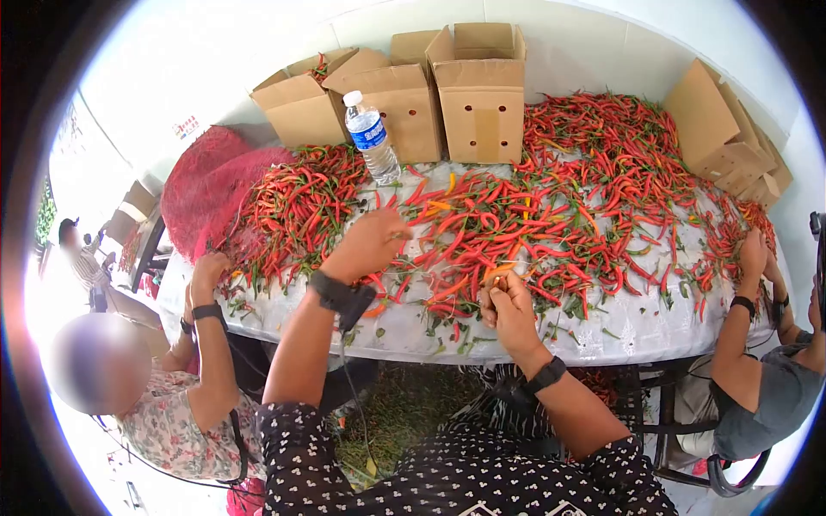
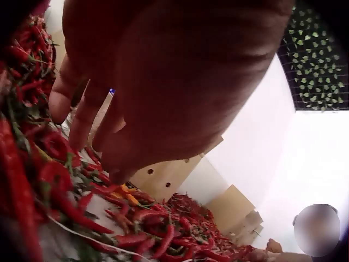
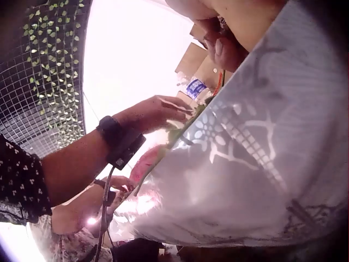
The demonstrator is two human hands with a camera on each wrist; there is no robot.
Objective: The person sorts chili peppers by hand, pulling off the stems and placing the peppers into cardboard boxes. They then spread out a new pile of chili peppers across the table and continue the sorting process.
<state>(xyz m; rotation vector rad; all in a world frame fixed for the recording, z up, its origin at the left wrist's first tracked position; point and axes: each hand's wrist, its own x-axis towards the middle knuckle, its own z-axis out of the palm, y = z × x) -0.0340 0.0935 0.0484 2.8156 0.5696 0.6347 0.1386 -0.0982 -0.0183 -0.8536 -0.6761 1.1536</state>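
A large heap of red chili peppers (image 1: pixel 482 232), many with green stems, covers the table. My left hand (image 1: pixel 368 245) hovers over the near left side of the heap, palm down; its fingers (image 2: pixel 82 117) are loosely bent with nothing visible between them. Lower and to the right, my right hand (image 1: pixel 512 316) is at the near edge of the heap with curled fingers, thumb against the index finger. An orange chili pepper (image 1: pixel 499 272) shows at its fingertips. From the side, the right hand (image 3: pixel 229 33) is partly cut off, with a red chili (image 3: pixel 220 83) just below its fingers.
Cardboard boxes (image 1: pixel 482 95) and a water bottle (image 1: pixel 375 142) stand behind the heap. A red mesh sack (image 1: pixel 206 189) lies at the left. A person (image 1: pixel 198 387) sits on my left, another (image 1: pixel 766 387) on my right, both with hands at the peppers. A white cover (image 1: pixel 619 335) drapes the table edge.
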